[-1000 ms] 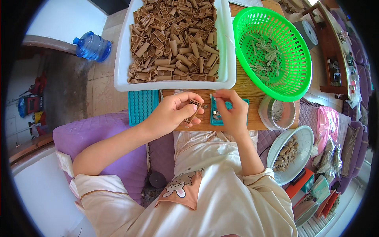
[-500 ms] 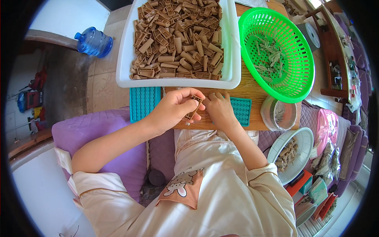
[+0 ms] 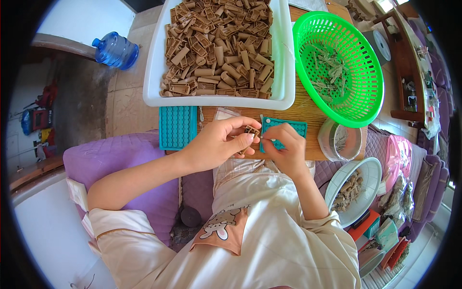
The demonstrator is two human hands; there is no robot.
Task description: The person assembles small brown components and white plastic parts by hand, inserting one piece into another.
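At the near edge of the wooden worktop point(image 3: 308, 108), just in front of the white tray point(image 3: 284, 62), both hands meet over the person's lap. The left hand point(image 3: 214, 144) is curled, its thumb and fingertips pinched on a small brown plastic part point(image 3: 250, 131) held just above the worktop edge. The right hand point(image 3: 284, 147) is closed to a fine pinch, fingertips touching that same part from the right; whether it holds anything of its own cannot be told. The white tray, beyond the hands, is heaped with brown plastic pieces point(image 3: 219, 48) of the same colour. Right of the tray stands a green basket point(image 3: 358, 103) holding thin pale slivers. Near the tray's front wall lie two teal perforated plates: one point(image 3: 177, 127) left of the hands, the other point(image 3: 288, 127) partly hidden behind the right hand. Right of that plate sits a small round container point(image 3: 332, 147); nearer the person, a white bowl point(image 3: 368, 173) holds brownish pieces. Far left of the tray, a blue water bottle point(image 3: 114, 49) lies on the floor.
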